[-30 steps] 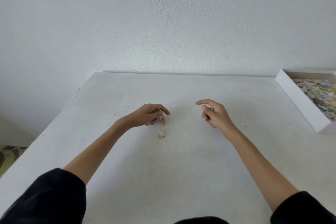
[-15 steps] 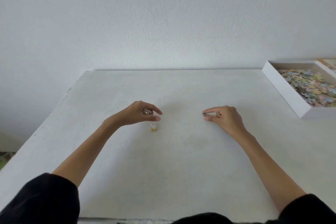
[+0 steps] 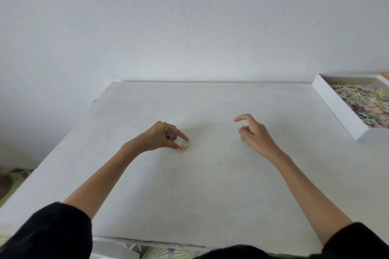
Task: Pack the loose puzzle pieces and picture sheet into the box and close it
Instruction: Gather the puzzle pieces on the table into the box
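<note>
A small yellow puzzle piece [image 3: 185,147] lies flat on the white tabletop [image 3: 200,191], a little toward nine o'clock from its middle. The white box [image 3: 339,112] sits open at the three o'clock edge, well apart from it, with a heap of pastel pieces [image 3: 367,102] inside. The left hand [image 3: 161,137] hovers over the yellow piece with its grip half spread. The index fingertip is at the piece's twelve o'clock and the thumb tip at its nine o'clock, though whether they touch it I cannot tell. The other fingers curl round a dark piece [image 3: 170,136] held against the palm. The right hand [image 3: 255,135], toward three o'clock from the left, has its index finger crooked forward. The rest of its grip is curled on a small pale piece [image 3: 245,127]. Black sleeves [image 3: 52,233] cover both upper arms. A plain white wall [image 3: 189,27] rises behind the tabletop at twelve o'clock, and a patterned floor [image 3: 9,178] shows at eight o'clock.
</note>
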`<state>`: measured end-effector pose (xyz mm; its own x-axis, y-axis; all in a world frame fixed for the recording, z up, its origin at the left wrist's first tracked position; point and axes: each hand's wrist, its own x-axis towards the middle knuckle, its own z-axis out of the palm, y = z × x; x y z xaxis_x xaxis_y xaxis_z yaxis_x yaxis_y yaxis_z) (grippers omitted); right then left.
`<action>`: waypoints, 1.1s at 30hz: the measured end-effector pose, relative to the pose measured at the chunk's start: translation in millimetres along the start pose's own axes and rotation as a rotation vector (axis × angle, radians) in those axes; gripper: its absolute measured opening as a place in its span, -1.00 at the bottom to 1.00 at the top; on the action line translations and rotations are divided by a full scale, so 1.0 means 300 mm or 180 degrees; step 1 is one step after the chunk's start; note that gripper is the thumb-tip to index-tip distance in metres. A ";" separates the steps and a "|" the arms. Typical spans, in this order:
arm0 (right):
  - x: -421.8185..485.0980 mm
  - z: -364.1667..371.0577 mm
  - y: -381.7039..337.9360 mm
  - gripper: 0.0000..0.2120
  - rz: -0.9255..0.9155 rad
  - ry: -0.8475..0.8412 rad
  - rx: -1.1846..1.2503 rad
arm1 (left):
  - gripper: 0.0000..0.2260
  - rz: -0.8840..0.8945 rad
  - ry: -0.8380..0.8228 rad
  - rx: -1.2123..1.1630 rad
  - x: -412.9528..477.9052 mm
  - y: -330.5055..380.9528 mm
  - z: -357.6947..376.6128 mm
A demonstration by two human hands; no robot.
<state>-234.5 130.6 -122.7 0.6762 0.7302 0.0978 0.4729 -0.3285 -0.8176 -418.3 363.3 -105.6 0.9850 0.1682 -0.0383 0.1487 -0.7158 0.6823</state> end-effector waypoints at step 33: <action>-0.024 -0.359 0.106 -0.83 -0.0245 -0.0248 0.0127 | -0.83 0.0783 0.0366 -0.0293 0.341 0.415 0.274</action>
<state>-163.6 50.4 -88.3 0.5921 0.7972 0.1179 0.4978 -0.2468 -0.8315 -291.9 235.8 -84.5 0.9734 0.0767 0.2160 -0.1071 -0.6810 0.7244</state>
